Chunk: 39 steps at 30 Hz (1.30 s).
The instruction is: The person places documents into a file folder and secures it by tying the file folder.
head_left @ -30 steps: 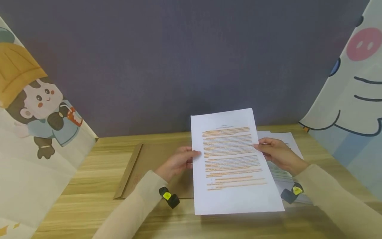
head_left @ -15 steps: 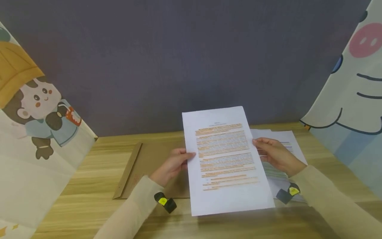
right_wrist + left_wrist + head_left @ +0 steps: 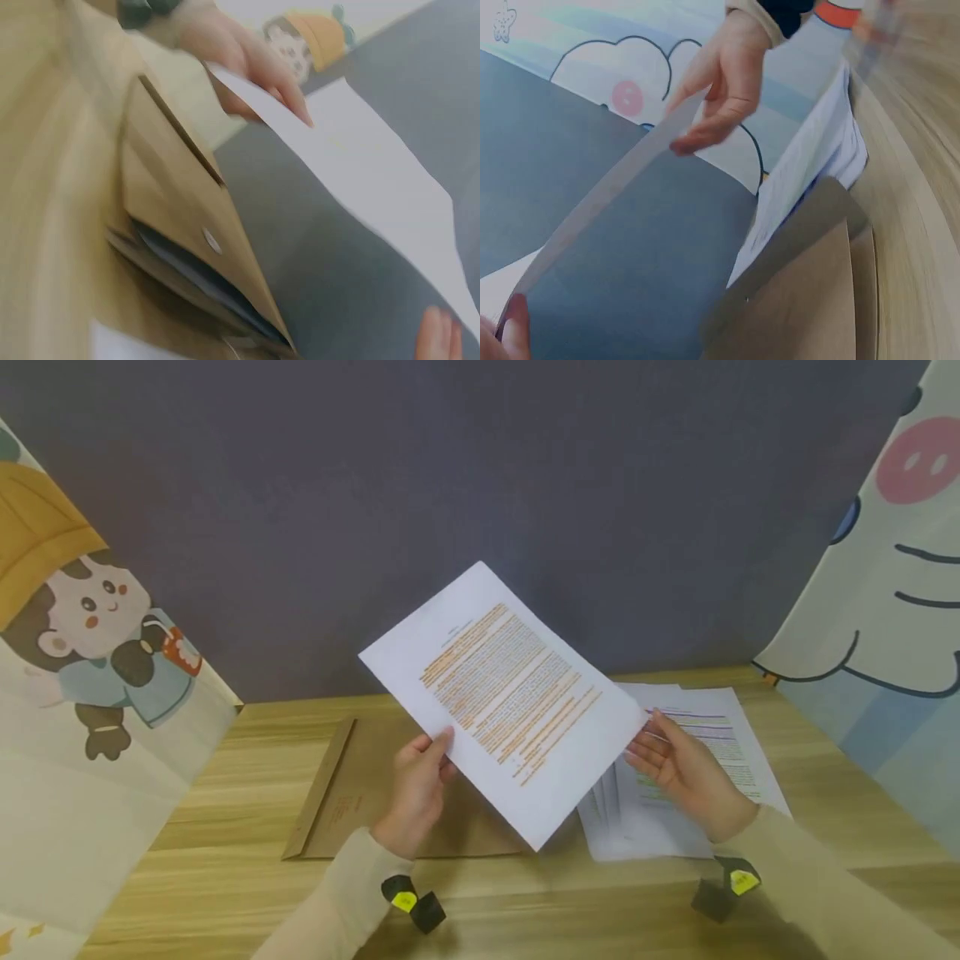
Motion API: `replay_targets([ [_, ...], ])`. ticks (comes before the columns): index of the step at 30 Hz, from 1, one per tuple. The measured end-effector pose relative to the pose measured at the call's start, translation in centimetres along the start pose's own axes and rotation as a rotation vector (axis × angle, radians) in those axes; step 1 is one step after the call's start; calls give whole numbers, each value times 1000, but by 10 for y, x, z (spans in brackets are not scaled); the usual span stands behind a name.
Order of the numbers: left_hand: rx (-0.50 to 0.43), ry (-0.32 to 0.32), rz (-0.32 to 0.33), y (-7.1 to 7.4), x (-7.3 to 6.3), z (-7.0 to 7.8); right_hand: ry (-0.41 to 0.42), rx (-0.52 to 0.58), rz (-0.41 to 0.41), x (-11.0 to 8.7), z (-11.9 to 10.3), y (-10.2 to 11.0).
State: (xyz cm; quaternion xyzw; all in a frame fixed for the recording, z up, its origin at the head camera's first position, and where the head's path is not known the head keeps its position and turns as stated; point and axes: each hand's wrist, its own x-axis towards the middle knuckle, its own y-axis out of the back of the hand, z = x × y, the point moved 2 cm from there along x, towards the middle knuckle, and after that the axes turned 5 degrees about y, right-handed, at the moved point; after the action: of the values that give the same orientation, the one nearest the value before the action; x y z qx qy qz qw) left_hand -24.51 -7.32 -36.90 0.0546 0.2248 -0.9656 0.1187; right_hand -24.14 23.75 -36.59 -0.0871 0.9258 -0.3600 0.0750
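Observation:
A white printed sheet of paper (image 3: pixel 491 693) with orange-highlighted lines is held up, tilted, above the table. My left hand (image 3: pixel 416 785) pinches its lower left edge, thumb on the printed face. In the right wrist view the same left hand (image 3: pixel 236 56) grips the sheet's edge. My right hand (image 3: pixel 690 777) is at the sheet's right corner, thumb tip by the corner and fingers fairly straight beside the edge. Behind the sheet lies a brown kraft file folder (image 3: pixel 360 793), partly covered. More printed papers (image 3: pixel 720 727), marked purple and green, lie under and behind my right hand.
The wood-grain table (image 3: pixel 210 810) ends against a dark grey panel (image 3: pixel 480 485) at the back. Cartoon-printed side panels stand left and right. In the right wrist view the folder (image 3: pixel 172 165) shows a round fastener and a dark gap.
The sheet has turned counterclockwise from nearly upright to slanted, its top swinging left. My left hand has turned more upright. My right hand's fingers have loosened and sit at the corner instead of the side.

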Motion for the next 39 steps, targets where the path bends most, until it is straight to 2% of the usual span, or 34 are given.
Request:
replay_targets([
  [3,-61,-32,34,-2,-2,1,7,-47,35,-5,12,-11],
  [8,-120,-58,83,-6,-3,0,-15,-158,-60,-9,38,-27],
  [10,-132,-66,92,-7,-3,-1,-11,-203,-73,-9,46,-33],
  [12,-137,-73,100,-10,-3,-3,5,-221,-57,-7,51,-36],
  [14,-132,-75,93,-13,-4,-6,20,-240,-4,-5,53,-39],
  [20,-106,-57,64,-23,-5,-14,71,-238,160,4,45,-37],
  [23,-88,-39,33,-26,-5,-16,111,-240,183,10,36,-33],
  [28,-54,-18,-6,-29,-6,-21,147,-328,238,15,27,-25],
  [34,-16,-9,-28,-30,-8,-25,162,-371,242,17,23,-17],
  [39,39,5,-105,-32,-9,-26,164,-385,212,16,16,-9],
])
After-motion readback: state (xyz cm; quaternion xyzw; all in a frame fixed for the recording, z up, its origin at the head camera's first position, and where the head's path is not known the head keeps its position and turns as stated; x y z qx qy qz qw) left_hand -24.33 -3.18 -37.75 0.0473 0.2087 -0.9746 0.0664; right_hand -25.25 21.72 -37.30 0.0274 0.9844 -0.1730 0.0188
